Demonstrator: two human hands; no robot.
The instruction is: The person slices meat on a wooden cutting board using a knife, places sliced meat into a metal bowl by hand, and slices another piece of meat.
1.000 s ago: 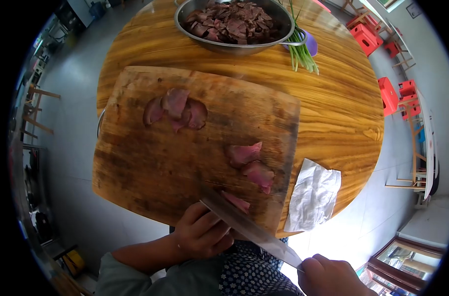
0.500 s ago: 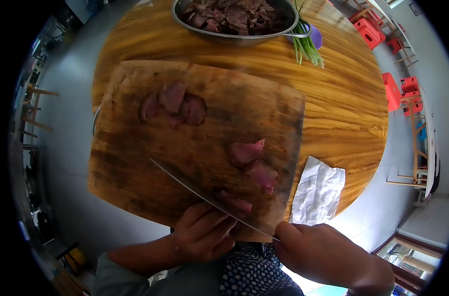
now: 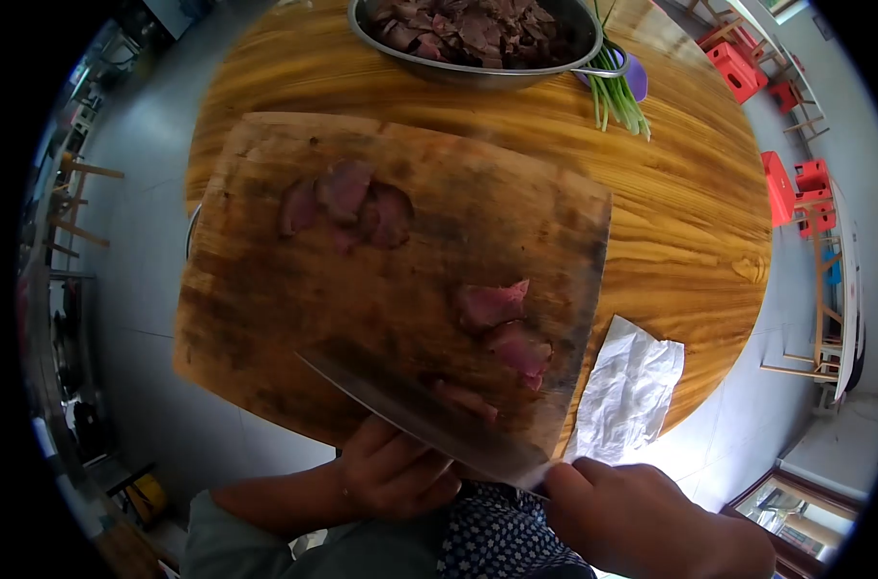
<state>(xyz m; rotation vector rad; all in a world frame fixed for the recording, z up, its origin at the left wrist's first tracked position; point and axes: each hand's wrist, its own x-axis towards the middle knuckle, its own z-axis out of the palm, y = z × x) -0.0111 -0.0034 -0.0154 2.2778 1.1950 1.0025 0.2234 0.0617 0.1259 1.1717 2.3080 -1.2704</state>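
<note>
My right hand (image 3: pixel 617 511) is closed round the handle end of a large kitchen knife (image 3: pixel 415 415). Its blade lies diagonally over the near part of a worn wooden cutting board (image 3: pixel 265 280), tip to the upper left. Beside the blade, my left hand (image 3: pixel 396 468) has its fingers curled in; the blade hides what they hold. Just past the knife is a small piece of meat (image 3: pixel 470 398), partly covered by the blade. Two reddish meat slices (image 3: pixel 494 304) sit on the board's right side. Several overlapping slices (image 3: pixel 347 193) lie at its upper left.
A metal bowl (image 3: pixel 497 72) heaped with sliced dark meat (image 3: pixel 468 34) stands on the round wooden table (image 3: pixel 685 222) at the back. Green onions (image 3: pixel 615 96) and a purple object (image 3: pixel 637 77) are beside it. A crumpled white paper (image 3: pixel 632 386) lies right of the board.
The knife blade has tilted, so its broad side now faces up where mostly a thin edge showed. My hands have barely moved. The whole view has shifted slightly.
</note>
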